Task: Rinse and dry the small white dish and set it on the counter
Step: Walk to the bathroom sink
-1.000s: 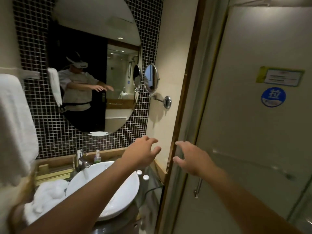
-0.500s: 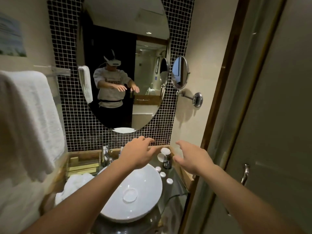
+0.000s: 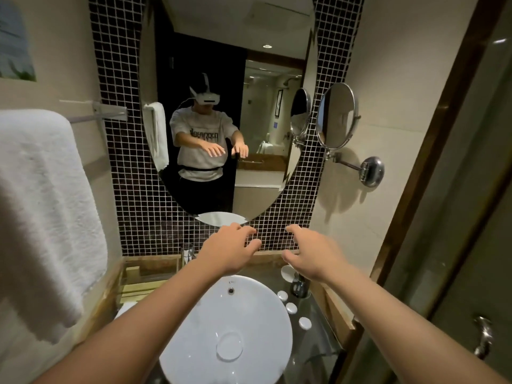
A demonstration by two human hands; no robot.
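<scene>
A small white dish (image 3: 287, 272) stands on the dark counter (image 3: 318, 336) behind and to the right of the round white basin (image 3: 249, 309), partly hidden under my right hand. My right hand (image 3: 311, 254) hovers just above it, fingers spread, holding nothing. My left hand (image 3: 230, 249) floats over the back rim of the basin near the chrome tap (image 3: 187, 252), fingers apart and empty. Both arms stretch forward over the basin.
Three small white lids (image 3: 291, 308) lie in a row right of the basin beside a dark bottle (image 3: 298, 286). A white towel (image 3: 41, 206) hangs at the left, a folded cloth (image 3: 124, 309) lies below it. An oval mirror (image 3: 227, 106), a round swing mirror (image 3: 336, 116) and a door (image 3: 471, 245) stand around.
The view has swung left and down, bringing the basin to the centre. Both hands have shifted left and forward, and my right hand now covers the small white dish.
</scene>
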